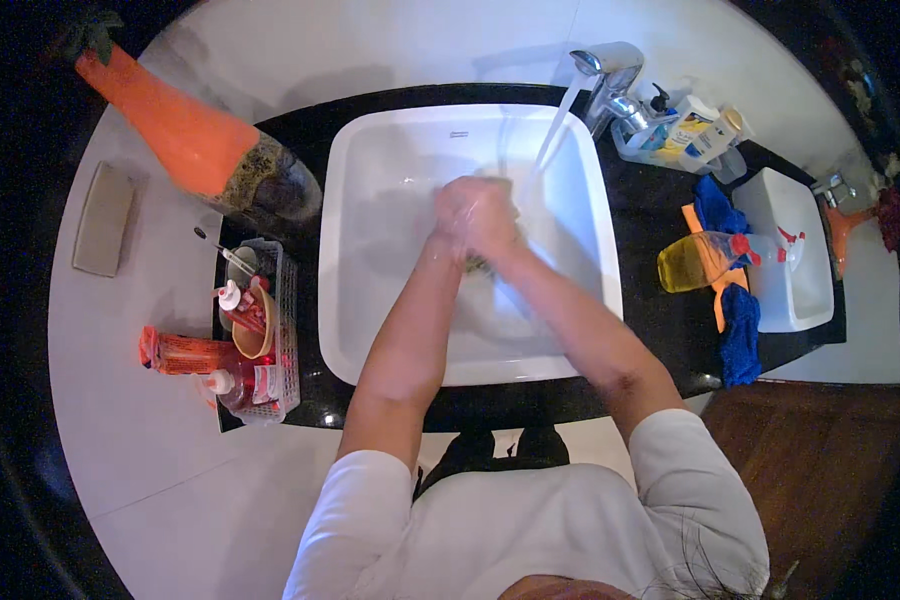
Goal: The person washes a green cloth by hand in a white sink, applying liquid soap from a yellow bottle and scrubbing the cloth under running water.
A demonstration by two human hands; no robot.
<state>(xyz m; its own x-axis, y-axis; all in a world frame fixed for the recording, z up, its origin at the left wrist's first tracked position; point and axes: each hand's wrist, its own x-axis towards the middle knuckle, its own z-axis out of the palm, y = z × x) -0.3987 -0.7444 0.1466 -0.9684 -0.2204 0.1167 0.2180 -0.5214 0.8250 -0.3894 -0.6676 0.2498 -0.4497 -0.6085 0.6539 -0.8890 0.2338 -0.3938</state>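
Both my hands are pressed together over the middle of a white rectangular sink (345, 250). My right hand (492, 212) lies over and wraps round my left hand (452, 205); both look wet and slightly blurred. The fingers of my left hand are mostly hidden, and I cannot make out any object between the palms. From a chrome faucet (615, 75) at the back right, a stream of water (558, 125) falls into the sink, to the right of my hands. The drain (477, 264) shows partly below my wrists.
A clear plastic basket (288, 340) with bottles and a toothbrush stands left of the sink, near a tall orange vase (195, 145). On the right are a tray of toiletries (685, 135), a yellow spray bottle (692, 262), blue cloths (740, 335) and a white cistern (785, 285).
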